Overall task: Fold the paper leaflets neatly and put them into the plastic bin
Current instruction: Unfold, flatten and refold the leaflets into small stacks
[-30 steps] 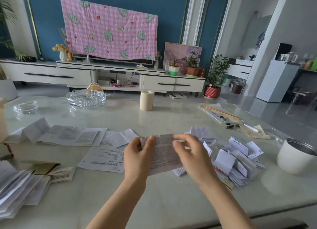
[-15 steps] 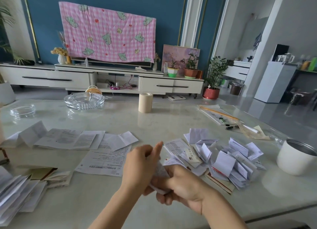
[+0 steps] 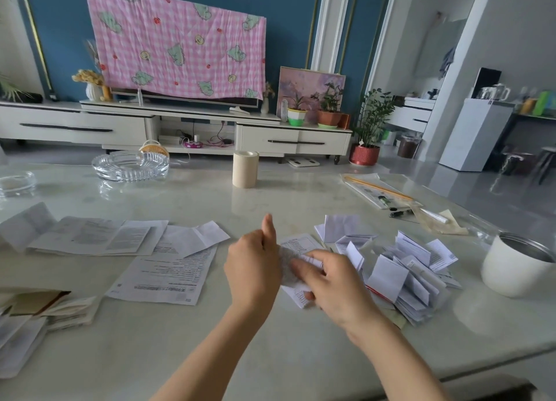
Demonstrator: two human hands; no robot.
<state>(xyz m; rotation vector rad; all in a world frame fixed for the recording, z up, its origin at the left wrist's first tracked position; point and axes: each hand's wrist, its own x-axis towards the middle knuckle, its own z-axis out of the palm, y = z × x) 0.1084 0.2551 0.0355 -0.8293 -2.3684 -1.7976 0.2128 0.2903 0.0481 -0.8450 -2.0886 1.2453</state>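
From the head camera, both hands are low in the middle, over the pale shiny stone table (image 3: 210, 349). The left hand (image 3: 254, 268) has its fingers curled round one end of a small white paper leaflet (image 3: 288, 266), with the thumb sticking up. The right hand (image 3: 334, 280) lies over the other end, fingers on top and thumb tucked below, so it pinches the paper too. The leaflet is between the two hands, lifted a little above the table, and it looks partly folded.

To do this fold well, I think the edges should be lined up first. Then a finger can run along the bend to press it flat. Going slowly would help, as thin paper can slip and fold crooked.

Just to the right of the hands is a heap of folded white leaflets (image 3: 406, 277) standing on their edges (they may sit in a see-through plastic bin, but I cannot tell). Past the heap is a round white pot with a metal rim (image 3: 511, 271), near enough to bump with a fast swing.

To the left lie flat printed paper sheets (image 3: 162, 275), not yet folded. Far back stand a clear glass ashtray (image 3: 129, 166) and a short beige roll (image 3: 245, 169), well apart from the hands. Only loose paper lies between the hands and the heap.
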